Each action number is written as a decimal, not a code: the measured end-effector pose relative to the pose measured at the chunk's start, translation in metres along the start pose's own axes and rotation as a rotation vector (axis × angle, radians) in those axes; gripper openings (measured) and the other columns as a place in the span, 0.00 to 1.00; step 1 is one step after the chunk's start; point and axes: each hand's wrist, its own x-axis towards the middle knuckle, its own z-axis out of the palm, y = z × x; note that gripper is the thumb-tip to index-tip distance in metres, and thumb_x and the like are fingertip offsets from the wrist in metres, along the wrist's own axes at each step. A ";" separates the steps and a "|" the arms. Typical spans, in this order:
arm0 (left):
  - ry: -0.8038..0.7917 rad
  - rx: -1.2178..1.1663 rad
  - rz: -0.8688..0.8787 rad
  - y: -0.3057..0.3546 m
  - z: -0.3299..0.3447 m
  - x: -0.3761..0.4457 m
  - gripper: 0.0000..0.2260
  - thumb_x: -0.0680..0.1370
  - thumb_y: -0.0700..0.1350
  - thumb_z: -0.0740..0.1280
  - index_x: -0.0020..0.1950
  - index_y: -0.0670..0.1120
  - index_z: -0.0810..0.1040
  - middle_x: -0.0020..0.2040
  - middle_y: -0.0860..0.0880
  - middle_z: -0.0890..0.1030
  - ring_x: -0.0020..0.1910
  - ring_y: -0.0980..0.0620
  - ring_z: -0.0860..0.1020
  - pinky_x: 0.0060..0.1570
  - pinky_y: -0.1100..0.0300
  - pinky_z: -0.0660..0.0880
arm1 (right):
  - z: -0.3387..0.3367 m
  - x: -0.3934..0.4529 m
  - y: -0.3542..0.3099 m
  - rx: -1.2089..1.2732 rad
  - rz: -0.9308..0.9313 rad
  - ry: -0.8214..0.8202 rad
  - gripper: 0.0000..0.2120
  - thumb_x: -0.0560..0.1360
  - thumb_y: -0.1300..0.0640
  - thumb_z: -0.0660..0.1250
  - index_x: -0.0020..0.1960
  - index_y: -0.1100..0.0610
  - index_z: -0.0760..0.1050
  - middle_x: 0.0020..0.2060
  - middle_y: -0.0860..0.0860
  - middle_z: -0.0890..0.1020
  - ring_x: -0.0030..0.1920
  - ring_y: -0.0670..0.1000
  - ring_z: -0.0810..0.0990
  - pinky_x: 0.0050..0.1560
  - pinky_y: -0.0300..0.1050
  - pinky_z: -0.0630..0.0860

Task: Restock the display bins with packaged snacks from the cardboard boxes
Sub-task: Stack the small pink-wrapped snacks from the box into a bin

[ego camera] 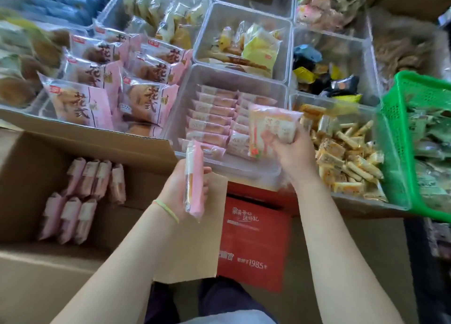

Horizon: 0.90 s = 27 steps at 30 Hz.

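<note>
1. Whole upper half of the frame is a grid of clear plastic display bins packed edge to edge, all with wrapped snacks in them. You can't really see what they're sitting on, so I won't call it anything. A green mesh basket (pixel 400 118) full of greenish packs sits at the right edge.
2. Lower left is an open cardboard box (pixel 80 140) with 2 short rows of pink snack packs (pixel 80 201) standing on edge inside. A red box (pixel 253 245) with white print is lower centre, between the forearms.
3. Left hand (pixel 181 189) has its grip closed around a pink snack pack (pixel 194 177) at centre frame, just above the box flap. The pack is held edge-on, long axis running nearly straight up and down the frame, top end towards the bins.
4. Right hand (pixel 290 153) is clamped on a second pack (pixel 271 131) over the near right corner of the clear centre bin (pixel 180 99), flat printed face towards the camera, long axis about vertical and leaning slightly.
5. Looks: pink-and-white film wrapper with a tan cake showing through. That centre bin already holds 2 neat columns of matching packs lying flat.
6. Bin to the left has bigger pink bread bags (pixel 80 104) with large dark characters.
</note>
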 end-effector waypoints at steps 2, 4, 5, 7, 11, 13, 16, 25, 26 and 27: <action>0.083 -0.014 -0.004 -0.003 0.007 0.008 0.26 0.75 0.69 0.61 0.42 0.45 0.78 0.25 0.51 0.70 0.19 0.53 0.68 0.22 0.65 0.67 | 0.004 0.030 0.003 -0.304 -0.117 -0.098 0.13 0.73 0.54 0.75 0.56 0.48 0.79 0.48 0.46 0.84 0.48 0.47 0.82 0.46 0.40 0.77; 0.136 -0.045 0.002 -0.005 0.014 0.015 0.25 0.74 0.68 0.61 0.37 0.46 0.78 0.25 0.51 0.70 0.19 0.53 0.67 0.23 0.66 0.66 | 0.019 0.056 0.013 -0.720 -0.141 -0.244 0.12 0.74 0.55 0.71 0.58 0.49 0.78 0.49 0.50 0.83 0.51 0.53 0.81 0.44 0.43 0.73; 0.164 -0.063 0.007 -0.005 0.017 0.016 0.25 0.73 0.67 0.61 0.35 0.46 0.78 0.24 0.51 0.70 0.19 0.54 0.66 0.24 0.66 0.66 | 0.028 0.064 0.020 -0.944 -0.123 -0.313 0.13 0.76 0.57 0.67 0.61 0.50 0.77 0.51 0.52 0.82 0.53 0.57 0.80 0.44 0.44 0.71; 0.210 -0.090 0.009 -0.005 0.019 0.021 0.24 0.73 0.67 0.61 0.33 0.46 0.78 0.24 0.52 0.70 0.19 0.54 0.66 0.24 0.67 0.65 | 0.045 0.074 0.036 -1.211 -0.122 -0.416 0.16 0.78 0.60 0.61 0.65 0.51 0.75 0.55 0.54 0.80 0.56 0.59 0.79 0.44 0.46 0.69; 0.188 -0.084 -0.022 -0.004 0.015 0.033 0.20 0.76 0.62 0.63 0.37 0.46 0.79 0.24 0.51 0.71 0.18 0.53 0.67 0.23 0.66 0.67 | 0.069 0.083 0.065 -1.460 -0.217 -0.469 0.14 0.78 0.60 0.61 0.63 0.52 0.75 0.61 0.57 0.75 0.63 0.60 0.73 0.54 0.51 0.69; 0.142 -0.044 -0.043 -0.002 0.009 0.033 0.19 0.77 0.60 0.63 0.41 0.45 0.79 0.25 0.50 0.72 0.19 0.52 0.68 0.23 0.65 0.69 | 0.076 0.084 0.067 -1.607 -0.237 -0.491 0.18 0.77 0.60 0.65 0.66 0.50 0.73 0.65 0.57 0.71 0.66 0.59 0.69 0.62 0.54 0.68; 0.052 -0.031 -0.074 0.001 0.001 0.033 0.18 0.78 0.59 0.64 0.43 0.44 0.79 0.27 0.48 0.73 0.21 0.51 0.71 0.24 0.63 0.71 | 0.077 0.084 0.067 -1.631 -0.272 -0.470 0.20 0.76 0.61 0.65 0.67 0.51 0.70 0.64 0.57 0.72 0.65 0.59 0.71 0.61 0.55 0.69; -0.084 -0.071 0.041 0.031 0.020 0.033 0.20 0.80 0.58 0.61 0.43 0.43 0.80 0.28 0.47 0.75 0.23 0.51 0.74 0.25 0.62 0.74 | 0.067 0.090 0.064 -1.528 -0.095 -0.616 0.15 0.76 0.65 0.62 0.61 0.53 0.74 0.53 0.52 0.78 0.48 0.55 0.78 0.38 0.47 0.70; -0.094 -0.063 0.072 0.037 0.022 0.032 0.19 0.80 0.59 0.61 0.45 0.44 0.79 0.29 0.48 0.76 0.25 0.51 0.75 0.28 0.61 0.75 | 0.066 0.092 0.060 -1.524 -0.080 -0.585 0.12 0.76 0.63 0.64 0.58 0.53 0.75 0.51 0.51 0.79 0.46 0.54 0.77 0.38 0.47 0.72; -0.108 -0.046 0.114 0.041 0.026 0.033 0.18 0.80 0.58 0.60 0.46 0.45 0.78 0.29 0.48 0.77 0.27 0.52 0.76 0.29 0.61 0.75 | 0.064 0.094 0.056 -1.490 -0.097 -0.519 0.11 0.76 0.60 0.66 0.58 0.54 0.75 0.51 0.51 0.79 0.47 0.54 0.78 0.40 0.48 0.74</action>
